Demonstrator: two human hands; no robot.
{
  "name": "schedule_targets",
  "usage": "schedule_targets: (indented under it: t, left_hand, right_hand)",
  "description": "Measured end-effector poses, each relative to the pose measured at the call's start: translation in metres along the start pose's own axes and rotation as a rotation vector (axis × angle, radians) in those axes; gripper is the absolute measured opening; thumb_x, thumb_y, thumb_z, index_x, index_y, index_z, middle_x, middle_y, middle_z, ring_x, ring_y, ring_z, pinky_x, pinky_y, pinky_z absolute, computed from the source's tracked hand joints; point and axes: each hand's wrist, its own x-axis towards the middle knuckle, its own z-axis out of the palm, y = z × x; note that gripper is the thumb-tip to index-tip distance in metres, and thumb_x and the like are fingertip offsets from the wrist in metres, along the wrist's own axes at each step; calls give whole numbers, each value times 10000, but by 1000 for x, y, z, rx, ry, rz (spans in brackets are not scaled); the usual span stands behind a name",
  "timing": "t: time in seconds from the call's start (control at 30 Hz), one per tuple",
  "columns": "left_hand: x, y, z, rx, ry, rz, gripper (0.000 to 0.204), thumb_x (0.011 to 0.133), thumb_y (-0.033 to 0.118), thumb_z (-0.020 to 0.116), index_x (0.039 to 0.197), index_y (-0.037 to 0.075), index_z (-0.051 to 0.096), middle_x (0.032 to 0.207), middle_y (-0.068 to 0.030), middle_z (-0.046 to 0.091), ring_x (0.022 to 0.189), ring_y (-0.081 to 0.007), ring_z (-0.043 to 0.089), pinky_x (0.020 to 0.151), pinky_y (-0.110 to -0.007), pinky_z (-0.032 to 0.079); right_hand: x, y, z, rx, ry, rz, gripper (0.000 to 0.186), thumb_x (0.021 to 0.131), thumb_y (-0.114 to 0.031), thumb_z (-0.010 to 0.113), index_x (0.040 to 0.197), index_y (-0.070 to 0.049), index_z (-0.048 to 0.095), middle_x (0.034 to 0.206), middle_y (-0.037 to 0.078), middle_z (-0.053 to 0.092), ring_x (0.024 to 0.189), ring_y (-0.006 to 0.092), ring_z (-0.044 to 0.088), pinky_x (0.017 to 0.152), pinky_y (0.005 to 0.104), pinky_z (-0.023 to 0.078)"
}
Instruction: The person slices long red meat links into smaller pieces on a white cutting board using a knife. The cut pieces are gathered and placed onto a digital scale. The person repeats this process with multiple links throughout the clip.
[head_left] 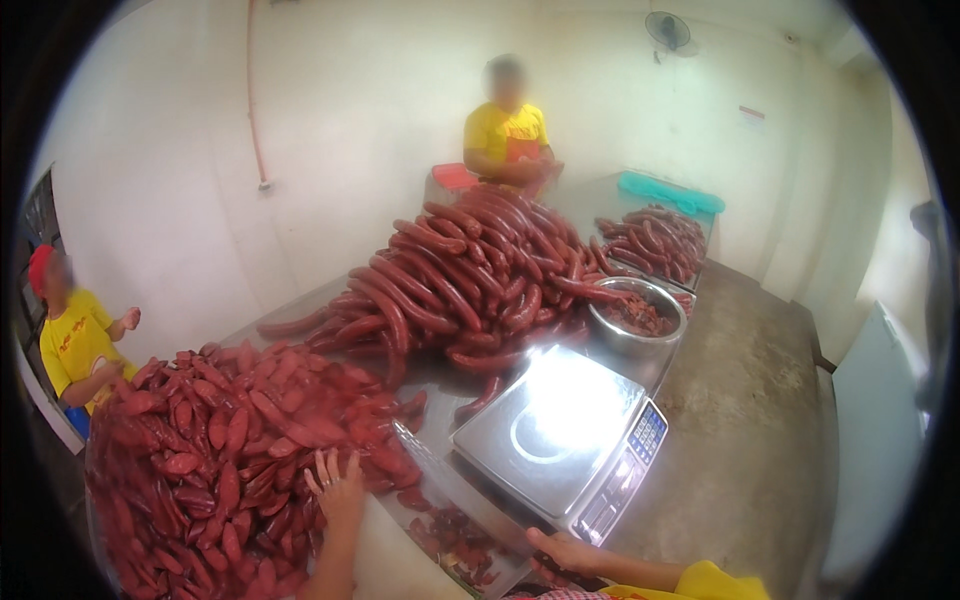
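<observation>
My left hand (338, 487) reaches in from the lower edge with its fingers spread. It lies at the near right side of a big heap of cut dark-red sausage pieces (225, 450), touching its edge. My right hand (567, 553) is closed at the front corner of the scale, around what looks like the dark handle of a knife (450, 482). The long, broad, shiny blade points up and left over the metal table. Below the blade lie small red scraps (455, 545). A pale cutting board (385, 555) lies between my hands.
A flat electronic scale (550, 430) stands right of the blade. Behind it are a mound of long sausages (480, 265), a steel bowl (640, 318) of scraps and another sausage pile (655, 243). Two people in yellow shirts stand at the far side (507, 130) and left (80, 335).
</observation>
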Motion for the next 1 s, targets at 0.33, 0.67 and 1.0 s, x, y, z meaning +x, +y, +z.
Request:
schedule_targets:
  t: [0.33, 0.67, 1.0]
  left_hand:
    - [95, -9, 55, -110, -171, -311, 390, 965, 375, 474, 1321, 248, 569, 1555, -120, 290, 1445, -373, 206, 1141, -602, 131]
    - [148, -19, 46, -240, -362, -341, 457, 924, 406, 527, 1284, 131, 587, 1505, -153, 368, 1392, -379, 306, 1120, -601, 178]
    - [-5, -93, -149, -414, -113, 128, 390, 877, 223, 645, 1200, 8, 607, 1221, -180, 619, 1222, -387, 503, 1093, -510, 269]
  right_hand:
    - [-1, 16, 2, 33, 70, 19, 811, 888, -770, 341, 855, -5, 608, 644, 50, 552, 511, 143, 520, 450, 277, 408]
    - [-17, 11, 4, 62, 87, -45, 815, 881, -777, 345, 874, -7, 610, 644, 51, 560, 482, 142, 507, 458, 269, 408]
    - [-6, 16, 2, -185, 196, -165, 764, 933, -701, 340, 926, 2, 639, 696, 111, 626, 599, 234, 619, 570, 345, 494]
